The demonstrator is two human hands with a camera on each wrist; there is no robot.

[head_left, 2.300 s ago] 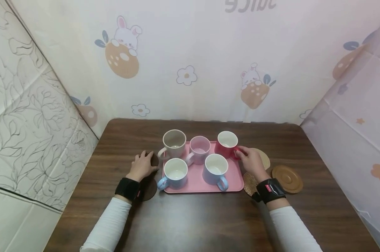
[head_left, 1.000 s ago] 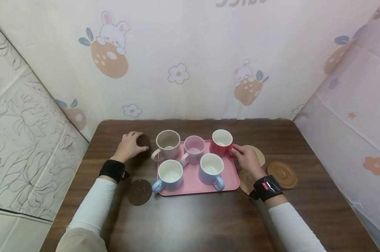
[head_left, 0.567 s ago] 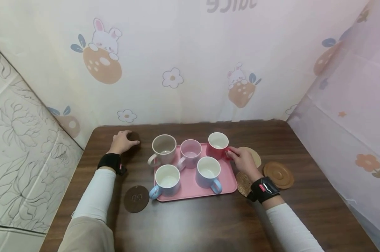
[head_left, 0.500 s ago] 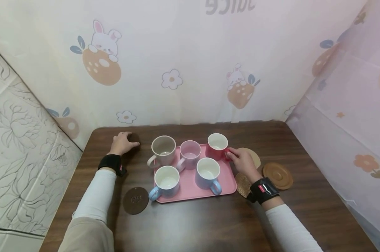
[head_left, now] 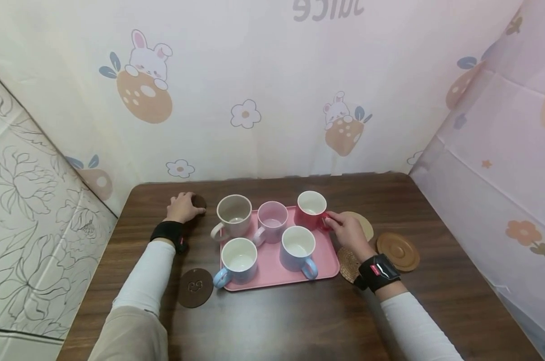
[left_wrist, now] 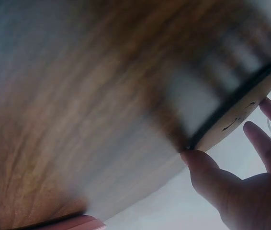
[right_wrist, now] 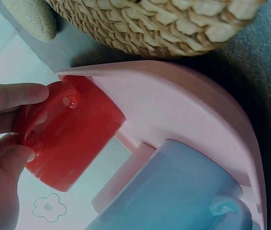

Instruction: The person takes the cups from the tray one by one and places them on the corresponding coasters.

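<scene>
Dark brown round coaster (head_left: pixel 198 202), which my left hand (head_left: pixel 180 207) carried from beside the pink tray (head_left: pixel 277 265) to the counter's (head_left: pixel 299 321) far left, is still pinched at its edge, while my right hand (head_left: pixel 346 231) keeps its grip on the red mug's (head_left: pixel 311 209) handle.

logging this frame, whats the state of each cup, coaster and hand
red mug: upright on the pink tray, handle pinched by right hand
beige mug, pink mug, two blue mugs: upright on the tray
dark coaster: gripped at its rim by left hand
second dark coaster: flat on table, untouched
woven coaster: flat, under the right wrist
</scene>
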